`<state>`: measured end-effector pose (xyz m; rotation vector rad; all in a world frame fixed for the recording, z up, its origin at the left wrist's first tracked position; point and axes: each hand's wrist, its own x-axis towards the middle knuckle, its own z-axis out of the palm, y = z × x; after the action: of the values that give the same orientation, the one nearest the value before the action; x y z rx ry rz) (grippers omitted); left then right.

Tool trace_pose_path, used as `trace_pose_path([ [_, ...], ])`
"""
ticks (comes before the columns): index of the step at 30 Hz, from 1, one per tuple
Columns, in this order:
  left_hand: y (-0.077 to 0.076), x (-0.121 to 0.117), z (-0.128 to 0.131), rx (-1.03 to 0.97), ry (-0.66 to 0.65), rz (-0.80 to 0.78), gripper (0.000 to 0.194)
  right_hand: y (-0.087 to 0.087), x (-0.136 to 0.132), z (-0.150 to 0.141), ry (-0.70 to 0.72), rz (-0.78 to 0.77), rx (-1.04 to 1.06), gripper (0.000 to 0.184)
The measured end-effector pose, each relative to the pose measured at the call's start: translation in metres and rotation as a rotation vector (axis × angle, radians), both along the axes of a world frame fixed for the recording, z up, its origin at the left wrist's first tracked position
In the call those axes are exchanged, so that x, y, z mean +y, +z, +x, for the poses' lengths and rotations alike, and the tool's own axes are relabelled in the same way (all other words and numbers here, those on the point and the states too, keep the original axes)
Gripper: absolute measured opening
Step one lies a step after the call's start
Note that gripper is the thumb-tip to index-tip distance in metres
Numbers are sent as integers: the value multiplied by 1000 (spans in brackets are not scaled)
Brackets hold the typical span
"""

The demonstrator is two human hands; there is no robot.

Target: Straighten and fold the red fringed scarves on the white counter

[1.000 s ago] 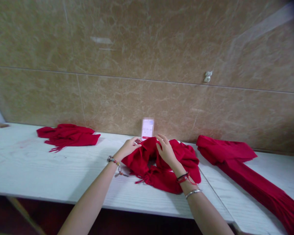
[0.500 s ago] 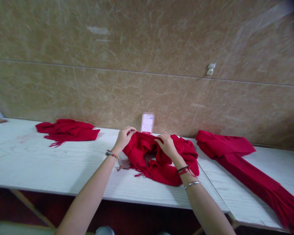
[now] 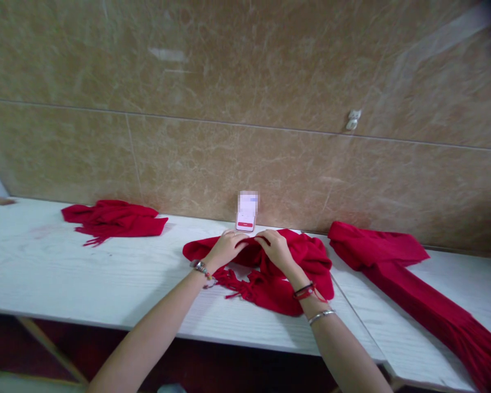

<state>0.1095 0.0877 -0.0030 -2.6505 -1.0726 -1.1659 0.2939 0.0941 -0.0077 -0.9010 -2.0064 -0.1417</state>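
A crumpled red scarf [image 3: 306,256] with fringed ends lies on the white bench top in front of me. My left hand [image 3: 228,246] is closed on its far edge, fingers curled over the cloth. Close beside it, my right hand [image 3: 273,245] pinches the same edge. One part of the scarf spreads out to the left, beyond my left wrist. Its fringe [image 3: 237,284] shows below my hands, on the near side. Cloth under both palms is hidden.
A phone [image 3: 246,213] leans against the tiled wall just behind the scarf. Another red scarf [image 3: 114,218] is bunched at the left. A folded red scarf [image 3: 376,248] trails toward the right front edge. A small white figure [image 3: 353,120] is on the wall.
My left hand first gripped the far edge at the left, then moved right, close to my right hand. My right hand has closed on the cloth. Part of the scarf now extends farther left.
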Motion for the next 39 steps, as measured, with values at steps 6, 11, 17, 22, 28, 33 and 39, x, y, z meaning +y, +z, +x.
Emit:
trace_pose_path([
  [6,14,12,-30,-445,261,-40,19,7,4,19,-190,-31,-241,19],
  [11,21,23,-59,-571,776,5,23,8,3,22,-209,-117,-190,35],
  [17,7,5,-24,-6,279,150,43,1,4,13,-18,-188,-112,26],
  [22,-2,-1,-4,179,-40,38,25,7,0,12,127,-153,-12,8],
  [28,4,5,-10,-176,24,58,18,11,1,13,-10,-145,112,9],
  [33,19,12,-39,-411,402,84,23,10,3,16,-58,-185,146,12],
  [39,21,18,-56,-363,783,121,21,10,1,12,-40,-224,133,10],
])
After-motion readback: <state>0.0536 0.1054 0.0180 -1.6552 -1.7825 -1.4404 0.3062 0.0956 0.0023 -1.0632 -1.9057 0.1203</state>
